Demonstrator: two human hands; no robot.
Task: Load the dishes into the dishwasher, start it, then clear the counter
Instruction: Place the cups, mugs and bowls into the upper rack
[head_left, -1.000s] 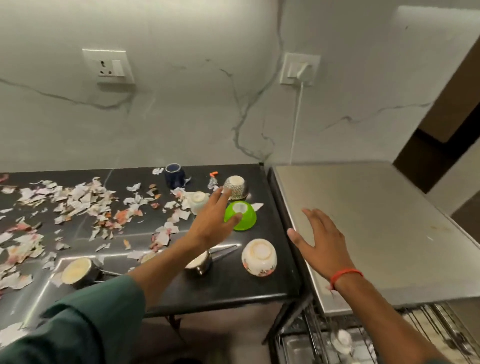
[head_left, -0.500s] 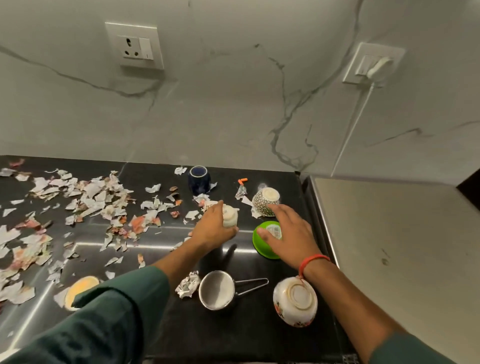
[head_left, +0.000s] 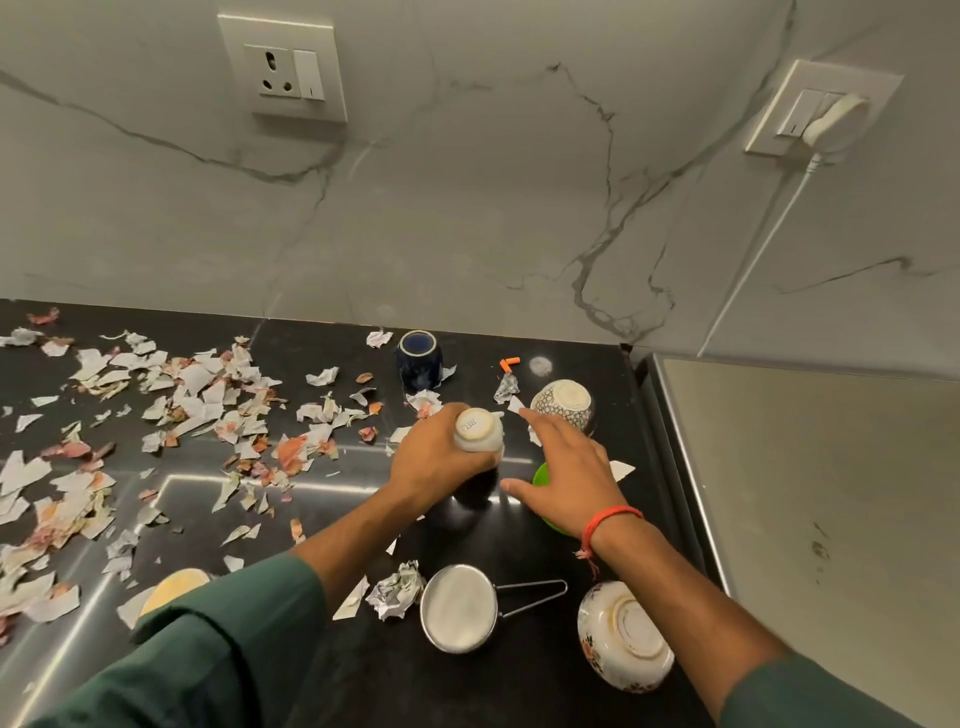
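1. Dishes stand upside down on the right part of the black desk (head_left: 519, 696), beside the steel top of the dishwasher (head_left: 810, 493).
2. The left hand (head_left: 441, 457) grips a small white cup (head_left: 479, 430), base up with a sticker on it, its fingers curled round the side.
3. The right hand (head_left: 563, 470) reaches over the green bowl (head_left: 541, 475), fingers straight and spread, holding nothing; whether it touches the bowl I cannot tell. A red thread band (head_left: 608, 522) circles that wrist.
4. A patterned bowl (head_left: 563, 402) sits inverted just beyond the right hand's fingertips.
5. A dark blue cup (head_left: 420, 358) stands near the marble wall (head_left: 467, 208).
6. A steel strainer (head_left: 460, 608) with a wire handle lies near the front edge, with a floral bowl (head_left: 623, 634) inverted to its right.
7. A crumpled paper ball (head_left: 397, 590) lies just left of the strainer.
8. Torn paper scraps (head_left: 171, 415) litter the left half of the desk.
9. A yellowish dish (head_left: 174, 584) peeks out beside the green sleeve (head_left: 208, 660).
10. A white plug (head_left: 831, 122) sits in the right wall socket.
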